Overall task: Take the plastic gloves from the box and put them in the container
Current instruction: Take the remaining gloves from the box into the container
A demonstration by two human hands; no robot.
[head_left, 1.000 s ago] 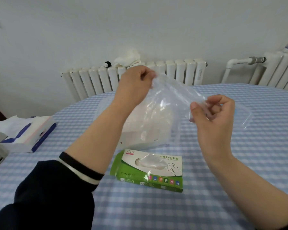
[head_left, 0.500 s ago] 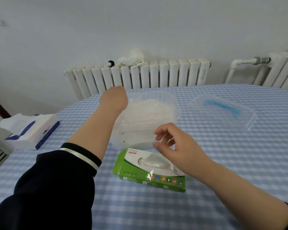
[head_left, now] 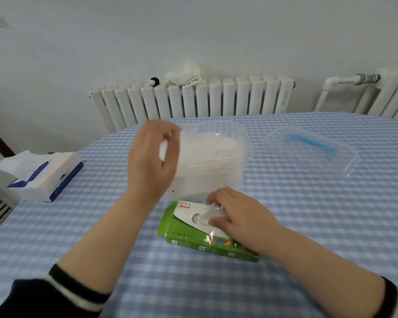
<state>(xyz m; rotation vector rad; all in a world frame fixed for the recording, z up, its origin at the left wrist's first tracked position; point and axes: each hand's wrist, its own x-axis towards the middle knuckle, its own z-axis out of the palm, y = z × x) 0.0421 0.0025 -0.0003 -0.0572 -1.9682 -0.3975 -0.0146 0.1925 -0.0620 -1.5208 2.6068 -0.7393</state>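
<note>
A green and white glove box (head_left: pixel 193 235) lies flat on the checked tablecloth near me. At its oval opening my right hand (head_left: pixel 239 216) rests on the box top, fingers pinching a clear plastic glove (head_left: pixel 205 216). Just behind the box stands a clear plastic container (head_left: pixel 246 145) with a pile of clear gloves (head_left: pixel 209 145) inside. My left hand (head_left: pixel 152 161) hovers, blurred, in front of the container's left side with loosely curled fingers and nothing in it.
The container's clear lid (head_left: pixel 308 154) with a blue handle lies to the right. A tissue box (head_left: pixel 44 177) sits at the table's left edge. White radiators (head_left: pixel 193 99) line the wall behind the round table (head_left: pixel 308 226).
The glove both hands held up is gone from them. My left hand has drawn back out of the container. My right hand has dropped onto the box and taken hold of a glove at the opening.
</note>
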